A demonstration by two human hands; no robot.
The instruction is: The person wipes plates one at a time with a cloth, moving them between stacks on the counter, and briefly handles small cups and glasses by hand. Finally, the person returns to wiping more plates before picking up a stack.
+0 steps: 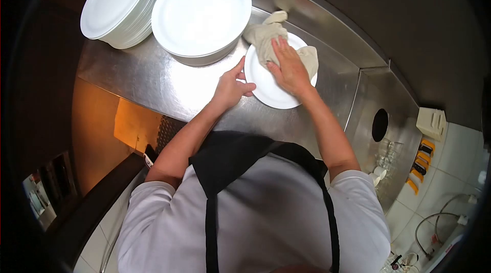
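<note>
A white plate (276, 94) lies on the steel counter (179, 89), right of the plate stacks. My left hand (232, 84) grips its left edge, thumb at the rim and the other fingers around the edge. Across the upper part of the plate spreads a crumpled beige cloth (263, 37). My right hand (290, 68) lies flat on this cloth with its fingers stretched out, pressing it against the plate. One end of the cloth sticks up beyond the far rim, and another part shows right of my right hand.
Two tall stacks of white plates (202, 12) (115, 2) stand at the upper left. A raised steel wall (327, 22) borders the counter's far side. To the right are a round dark hole (379, 125), glassware (389, 155) and yellow-handled tools (422, 160).
</note>
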